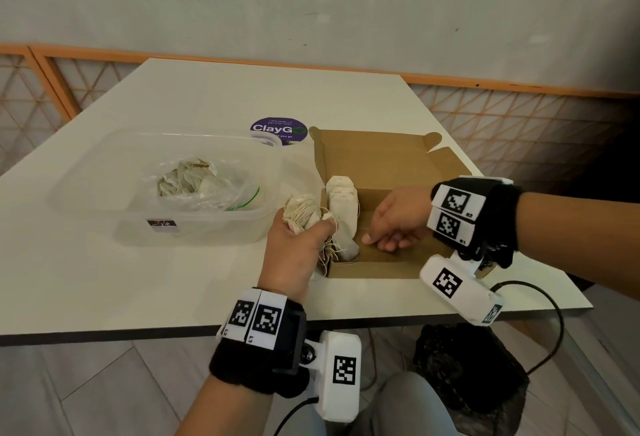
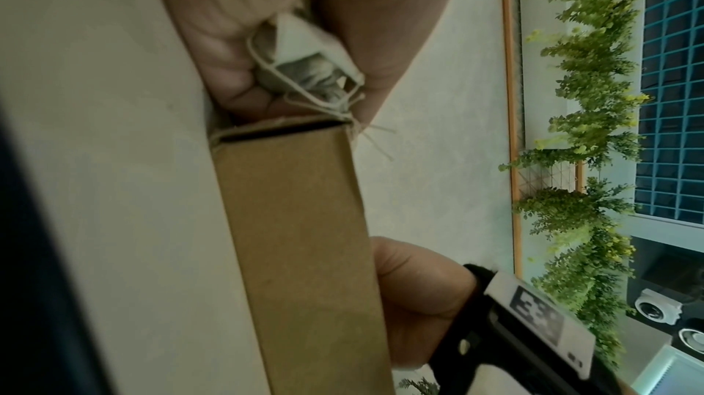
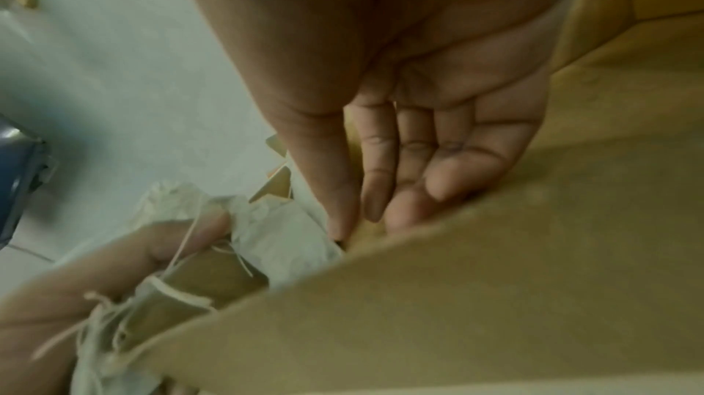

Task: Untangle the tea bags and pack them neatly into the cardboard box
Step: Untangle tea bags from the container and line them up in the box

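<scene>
My left hand (image 1: 304, 231) grips a tangled clump of tea bags (image 1: 301, 212) with loose strings, held over the left front corner of the open cardboard box (image 1: 374, 267). One bag (image 1: 346, 245) from the clump hangs down into that corner. A few tea bags (image 1: 341, 200) stand packed against the box's left wall. My right hand (image 1: 384, 239) is inside the box, fingers straight and low over the floor, thumb tip close to the hanging bag. In the right wrist view that hand (image 3: 381, 200) holds nothing. The left wrist view has the gripped bags (image 2: 304, 67) above the box wall (image 2: 301, 236).
A clear plastic tub (image 1: 104, 200) stands left of the box and holds a plastic bag with more tangled tea bags (image 1: 188, 177). The box lid (image 1: 377, 155) lies open toward the back. A purple round sticker (image 1: 278, 129) is on the white table (image 1: 138, 279). The table's front edge is close.
</scene>
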The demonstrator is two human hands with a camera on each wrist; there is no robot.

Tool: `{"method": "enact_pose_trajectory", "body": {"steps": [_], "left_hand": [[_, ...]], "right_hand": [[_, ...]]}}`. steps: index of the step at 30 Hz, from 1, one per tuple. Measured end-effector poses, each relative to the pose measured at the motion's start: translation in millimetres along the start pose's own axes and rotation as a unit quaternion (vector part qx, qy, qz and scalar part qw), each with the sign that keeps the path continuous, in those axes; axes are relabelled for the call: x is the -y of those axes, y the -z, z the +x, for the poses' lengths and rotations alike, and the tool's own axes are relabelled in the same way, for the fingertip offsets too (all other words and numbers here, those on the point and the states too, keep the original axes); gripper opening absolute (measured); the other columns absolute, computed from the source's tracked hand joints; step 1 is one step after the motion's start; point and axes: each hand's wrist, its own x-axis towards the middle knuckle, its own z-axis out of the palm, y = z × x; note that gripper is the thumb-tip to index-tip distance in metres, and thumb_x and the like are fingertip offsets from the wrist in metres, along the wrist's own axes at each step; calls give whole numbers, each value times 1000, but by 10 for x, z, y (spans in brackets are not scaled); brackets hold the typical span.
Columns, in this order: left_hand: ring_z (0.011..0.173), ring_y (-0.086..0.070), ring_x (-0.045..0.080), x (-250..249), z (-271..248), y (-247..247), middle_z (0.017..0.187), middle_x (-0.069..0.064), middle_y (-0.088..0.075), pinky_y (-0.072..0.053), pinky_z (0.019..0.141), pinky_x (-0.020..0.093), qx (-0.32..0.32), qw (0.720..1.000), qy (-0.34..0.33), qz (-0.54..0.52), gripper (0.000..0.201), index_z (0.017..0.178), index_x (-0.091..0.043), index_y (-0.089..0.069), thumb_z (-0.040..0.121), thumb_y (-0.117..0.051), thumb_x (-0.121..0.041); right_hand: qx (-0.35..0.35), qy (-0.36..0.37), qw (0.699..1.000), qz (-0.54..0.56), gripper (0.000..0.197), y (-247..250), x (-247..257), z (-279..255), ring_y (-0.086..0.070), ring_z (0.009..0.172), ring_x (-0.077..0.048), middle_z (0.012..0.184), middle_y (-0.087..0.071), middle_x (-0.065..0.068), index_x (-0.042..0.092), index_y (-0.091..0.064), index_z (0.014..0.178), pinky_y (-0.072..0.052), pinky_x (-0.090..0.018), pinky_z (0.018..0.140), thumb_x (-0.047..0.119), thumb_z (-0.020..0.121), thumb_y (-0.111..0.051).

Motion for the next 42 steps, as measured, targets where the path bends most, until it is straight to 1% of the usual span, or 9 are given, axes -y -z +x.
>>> {"method": "enact_pose_trajectory", "body": {"steps": [9,15,19,22,25,28,31,37,42], "left_hand": [[99,-66,36,9,9,7,101,16,-68,-52,90,55,5,1000,-2,-6,49,108,-8,-60,62,-75,-16],[95,-67,32,22,20,15,94,10,-68,-54,87,49,9,1000,-1,-5,48,105,-11,-60,60,-75,-19],[92,-66,33,38,34,23,99,16,-68,-52,79,43,10,1000,5,-25,43,113,-4,-59,73,-75,-7],[99,-67,36,9,33,24,106,18,-69,-53,86,48,11,999,5,-30,59,114,-7,-60,61,-78,-26],[100,-67,32,-5,29,29,107,15,-70,-52,91,53,9,999,13,-44,62,114,-11,-62,59,-77,-35],[85,-67,27,5,61,47,104,13,-70,-56,66,35,3,997,41,-69,45,117,-11,-61,76,-72,-27],[61,-57,21,-34,68,40,85,9,-64,-43,43,21,-14,991,81,-109,35,120,-7,-58,89,-64,-21],[43,-52,11,-71,95,36,75,6,-58,-43,38,17,2,964,187,-190,32,115,-11,-59,89,-62,-29],[59,-54,13,-83,32,35,82,6,-62,-43,39,15,15,957,176,-231,29,109,-10,-61,92,-57,-33]], "right_hand": [[-31,41,991,126,5,-30,129,72,-62,53,-9,71,-63,-9,1,-59,83,-52,-17,56,0,88,-57],[-48,96,993,40,8,8,71,-13,-60,57,-12,69,-66,-7,8,-63,80,-50,-18,54,7,78,-71],[-39,164,985,31,20,-77,133,-20,-60,48,-6,55,-66,2,15,-61,94,-50,-15,48,3,80,-69],[-42,180,983,13,24,-119,201,-27,-56,39,-3,45,-62,3,17,-58,97,-47,-13,42,1,81,-66],[-47,182,982,-16,9,-109,233,-39,-56,42,-3,57,-64,0,12,-61,86,-46,-14,46,7,82,-67],[-46,167,984,-31,6,-15,220,-75,-55,49,-5,64,-63,-2,9,-64,82,-47,-15,50,10,80,-69],[1,138,990,-17,5,121,191,-141,-57,56,-9,64,-63,-3,9,-64,79,-49,-18,56,7,80,-69],[45,132,990,33,9,211,177,-161,-65,62,-13,65,-66,-5,8,-61,78,-53,-20,59,0,80,-65],[25,118,990,74,13,155,236,-15,-67,60,-14,69,-65,-9,9,-56,82,-54,-20,57,-3,84,-61]]}}
